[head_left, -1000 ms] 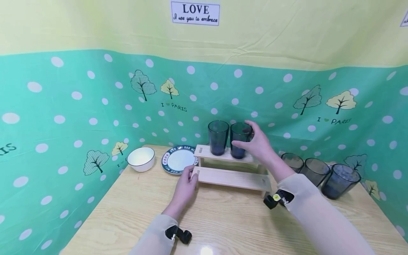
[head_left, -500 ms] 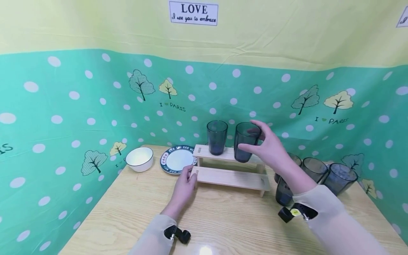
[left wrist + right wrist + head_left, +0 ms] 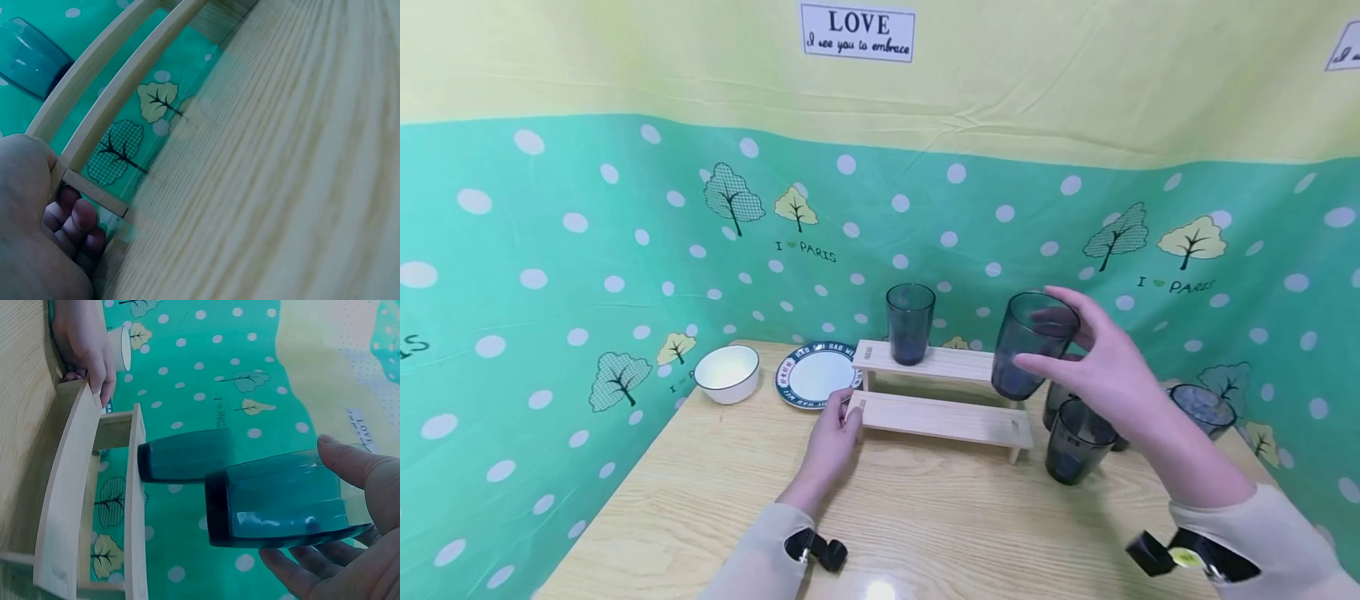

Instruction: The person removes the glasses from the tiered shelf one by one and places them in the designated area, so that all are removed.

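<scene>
My right hand (image 3: 1108,375) grips a dark tinted glass tumbler (image 3: 1028,346) around its upper part, thumb on one side and fingers on the other. The tumbler tilts slightly, its base in front of the right end of the two-tier wooden rack (image 3: 940,421). In the right wrist view the held tumbler (image 3: 281,503) is apart from the rack's shelves. My left hand (image 3: 833,433) holds the left end of the rack's lower step, thumb on top and fingers curled beneath, as the left wrist view shows. A second tumbler (image 3: 911,325) stands upright on the upper step, toward its left.
Several more dark tumblers, among them a near one (image 3: 1078,442), stand on the table right of the rack, partly behind my right arm. A white bowl (image 3: 727,375) and a blue-rimmed plate (image 3: 820,375) lie to the left. A patterned cloth (image 3: 625,200) hangs behind the table.
My right hand has lifted the tumbler off the upper step and carried it right, now tilted. My left hand has stayed on the rack's left end.
</scene>
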A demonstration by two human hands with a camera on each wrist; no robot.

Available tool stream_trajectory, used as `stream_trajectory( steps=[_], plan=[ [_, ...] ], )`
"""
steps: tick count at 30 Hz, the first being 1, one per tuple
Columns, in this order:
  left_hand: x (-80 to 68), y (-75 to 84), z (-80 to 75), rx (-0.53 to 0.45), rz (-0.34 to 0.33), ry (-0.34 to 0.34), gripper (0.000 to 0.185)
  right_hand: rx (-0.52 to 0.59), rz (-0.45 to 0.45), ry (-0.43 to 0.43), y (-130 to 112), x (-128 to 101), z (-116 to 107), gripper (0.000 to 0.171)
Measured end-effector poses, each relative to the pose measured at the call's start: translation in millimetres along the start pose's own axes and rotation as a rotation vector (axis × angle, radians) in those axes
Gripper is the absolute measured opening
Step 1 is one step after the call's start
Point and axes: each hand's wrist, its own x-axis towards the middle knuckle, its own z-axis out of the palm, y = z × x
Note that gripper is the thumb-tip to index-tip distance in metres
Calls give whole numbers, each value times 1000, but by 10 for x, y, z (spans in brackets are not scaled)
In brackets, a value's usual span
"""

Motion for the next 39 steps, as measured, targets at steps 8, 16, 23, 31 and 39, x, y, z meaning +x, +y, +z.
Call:
stream_trajectory(
  steps=[8,16,23,31,39],
  plan=[
    [-14,22,-2,-4,-9,-2,49,-119,53,35,115,-281,-298,108],
    [-9,10,2,7,-15,0,49,-138,28,84,321,-536,-545,102],
    [-13,30,-7,14,-14,-2,51,-209,80,132,550,-737,-787,103],
    [-14,70,-26,35,-14,-1,50,-202,135,226,884,-877,-927,103],
    [-10,48,-17,42,-9,9,50,-160,178,221,1254,-968,-967,105]
  ],
)
